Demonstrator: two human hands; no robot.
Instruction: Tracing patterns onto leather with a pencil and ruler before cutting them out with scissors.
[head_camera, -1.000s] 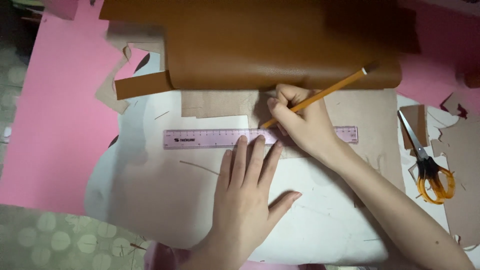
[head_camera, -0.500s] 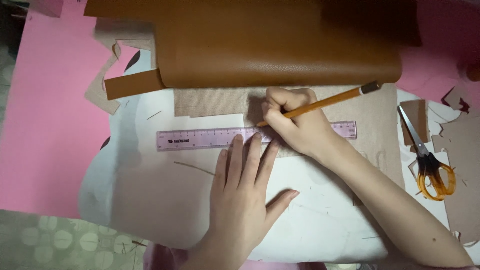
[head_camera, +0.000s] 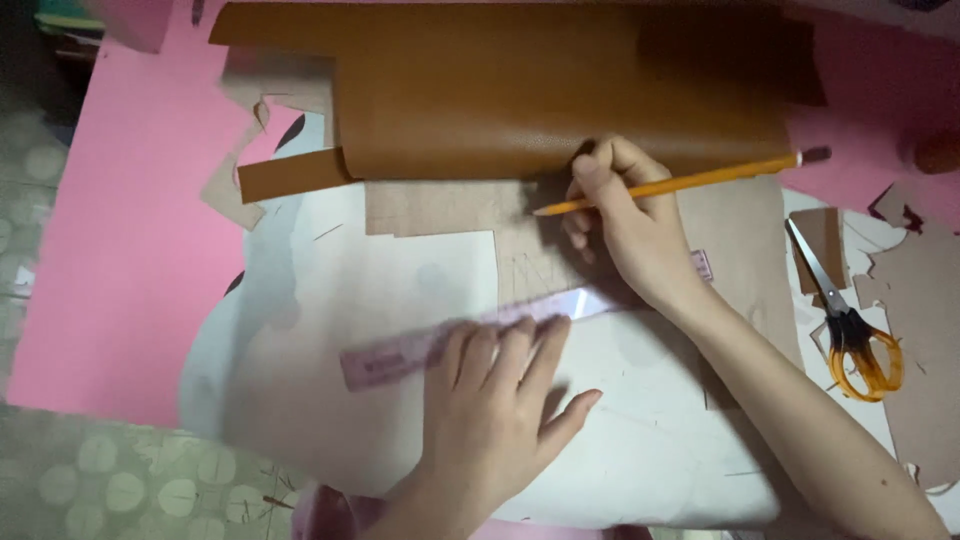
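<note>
A person is working over a pale sheet of paper (head_camera: 300, 400) spread on a pink mat (head_camera: 110, 260), seen from above. The left hand (head_camera: 495, 400) is lying flat with fingers spread, pressing down on a translucent pink ruler (head_camera: 400, 355) that is slanting across the sheet, its left end lower than its right; the far end of the ruler is showing just past the right wrist. The right hand (head_camera: 625, 225) is gripping a yellow pencil (head_camera: 680, 182) between thumb and fingers, the tip pointing left and hovering over or touching a tan piece of cardboard (head_camera: 740, 250); which of the two cannot be told. The pencil's eraser end is angling up to the right.

Just above the hands, a large roll of brown leather (head_camera: 520, 90) is lying across the top of the work area, its curled edge sitting over the cardboard and a loose strip sticking out at its left. Scraps of cut cardboard (head_camera: 225, 190) are resting beside that strip. To the right, well apart from the hands, a pair of scissors with orange handles (head_camera: 850, 335) is lying closed on the paper, blades pointing up and left, near more cardboard offcuts (head_camera: 925, 300).
</note>
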